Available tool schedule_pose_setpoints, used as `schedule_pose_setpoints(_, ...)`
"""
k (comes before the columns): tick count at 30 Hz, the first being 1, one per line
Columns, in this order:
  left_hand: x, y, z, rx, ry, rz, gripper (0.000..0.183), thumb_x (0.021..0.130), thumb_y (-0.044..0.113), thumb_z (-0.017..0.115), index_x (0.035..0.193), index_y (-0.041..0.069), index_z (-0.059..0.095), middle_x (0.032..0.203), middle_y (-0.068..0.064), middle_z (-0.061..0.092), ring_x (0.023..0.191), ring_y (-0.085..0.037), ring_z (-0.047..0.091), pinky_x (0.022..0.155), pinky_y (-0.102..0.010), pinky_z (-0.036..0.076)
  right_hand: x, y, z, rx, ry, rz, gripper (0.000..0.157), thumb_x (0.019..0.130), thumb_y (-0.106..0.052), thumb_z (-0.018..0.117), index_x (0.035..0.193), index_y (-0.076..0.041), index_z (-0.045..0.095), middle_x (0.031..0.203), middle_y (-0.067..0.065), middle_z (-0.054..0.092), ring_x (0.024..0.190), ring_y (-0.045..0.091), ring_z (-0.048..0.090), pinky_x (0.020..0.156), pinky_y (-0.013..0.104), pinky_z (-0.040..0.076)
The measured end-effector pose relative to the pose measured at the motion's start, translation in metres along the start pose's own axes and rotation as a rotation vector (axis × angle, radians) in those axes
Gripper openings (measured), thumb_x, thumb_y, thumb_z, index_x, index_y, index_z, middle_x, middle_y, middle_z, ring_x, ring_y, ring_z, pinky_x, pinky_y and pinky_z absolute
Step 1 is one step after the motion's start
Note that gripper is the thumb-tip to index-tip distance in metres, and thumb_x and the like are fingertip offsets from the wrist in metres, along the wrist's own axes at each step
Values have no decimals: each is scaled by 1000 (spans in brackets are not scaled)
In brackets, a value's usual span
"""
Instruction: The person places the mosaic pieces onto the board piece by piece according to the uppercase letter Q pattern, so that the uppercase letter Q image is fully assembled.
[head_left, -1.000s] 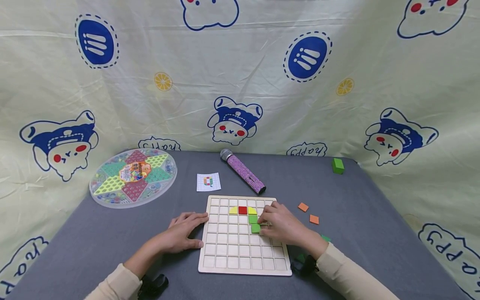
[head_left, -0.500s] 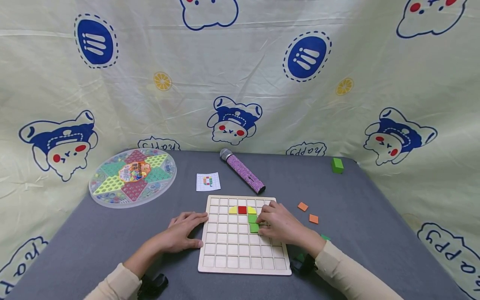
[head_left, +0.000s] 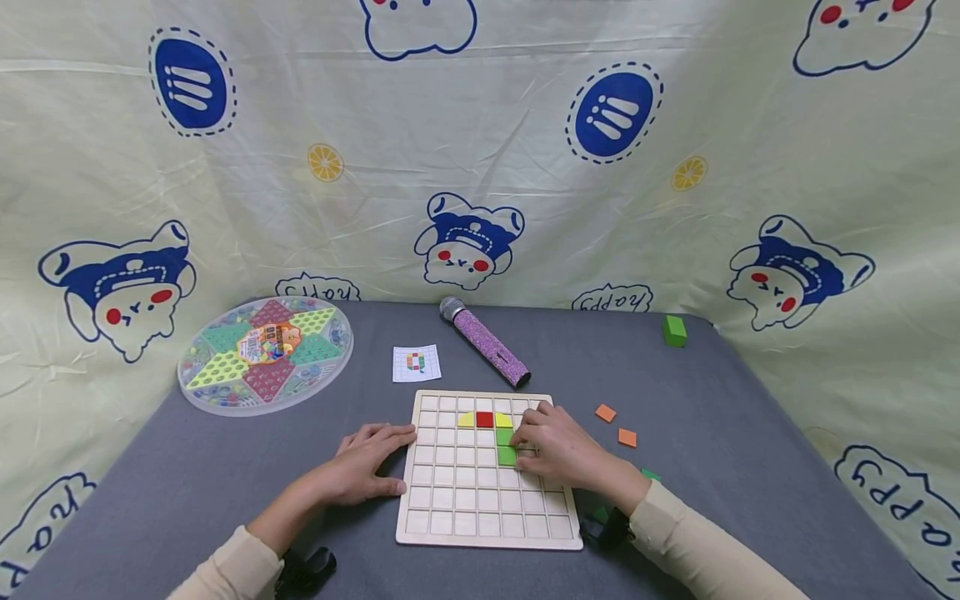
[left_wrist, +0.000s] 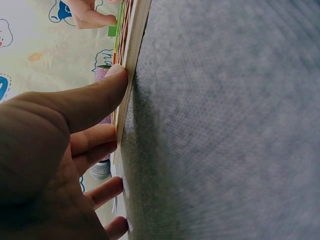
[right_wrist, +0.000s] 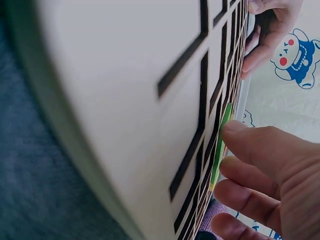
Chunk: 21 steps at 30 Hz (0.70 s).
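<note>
In the head view, a wooden grid board (head_left: 465, 479) lies on the grey cloth. Two green square tiles (head_left: 506, 456) sit one below the other on it, under a yellow rounded tile (head_left: 503, 421) beside a red square tile (head_left: 484, 420); another yellow tile (head_left: 467, 420) is left of the red. My right hand (head_left: 558, 446) has curled fingers with thumb and fingertips at the right side of the green tiles, pinching the lower one. In the right wrist view the thumb touches the green edge (right_wrist: 220, 145). My left hand (head_left: 367, 467) rests extended fingers and thumb against the board's left edge.
Two orange tiles (head_left: 627, 438) and green pieces (head_left: 651, 475) lie right of the board, partly behind the right forearm. Behind are a purple glittery microphone (head_left: 491, 346), a printed pattern card (head_left: 417, 364) and a round star-patterned game board (head_left: 266, 357). A green block (head_left: 675, 332) stands far right.
The lower green tile has slid slightly left and lines up under the upper one. My right hand has shifted slightly left with it; my left hand has stayed put.
</note>
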<state>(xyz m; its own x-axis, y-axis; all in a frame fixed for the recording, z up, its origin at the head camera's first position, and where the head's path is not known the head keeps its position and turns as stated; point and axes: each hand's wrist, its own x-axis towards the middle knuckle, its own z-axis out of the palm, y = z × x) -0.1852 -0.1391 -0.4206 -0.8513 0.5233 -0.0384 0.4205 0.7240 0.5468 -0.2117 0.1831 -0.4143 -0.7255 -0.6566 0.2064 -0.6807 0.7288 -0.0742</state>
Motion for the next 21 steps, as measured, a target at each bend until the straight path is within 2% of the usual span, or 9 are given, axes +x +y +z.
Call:
schedule_pose_setpoints(4, 0, 0, 0, 2, 5, 16, 67, 82, 33, 71, 140, 9, 45, 147, -7, 41, 132, -36, 32, 97, -62, 23, -2, 2, 0, -11, 15, 19, 22, 75, -32, 77, 92, -19, 74, 88, -6, 62, 84, 10, 46, 73, 29, 37)
schedule_pose_setpoints(10, 0, 1, -1, -3, 6, 20, 67, 82, 32, 71, 140, 9, 45, 147, -7, 41, 132, -36, 32, 97, -62, 23, -10, 11, -9, 20, 36, 107, 26, 74, -30, 78, 95, -16, 73, 88, -5, 60, 79, 8, 40, 70, 27, 32)
schedule_pose_setpoints(15, 0, 1, -1, -4, 11, 25, 66, 83, 31, 71, 139, 8, 45, 147, -8, 41, 132, -36, 32, 97, -62, 22, -18, 27, -16, 17, 63, 171, 27, 74, -29, 79, 96, -14, 73, 89, -2, 60, 79, 10, 40, 69, 28, 32)
schedule_pose_setpoints(21, -1, 0, -1, 2, 9, 33, 66, 82, 30, 70, 139, 8, 45, 147, -8, 42, 131, -37, 32, 96, -62, 23, -29, 52, -18, -20, 100, 270, 28, 74, -28, 79, 96, -12, 73, 91, -1, 61, 83, 15, 46, 73, 35, 37)
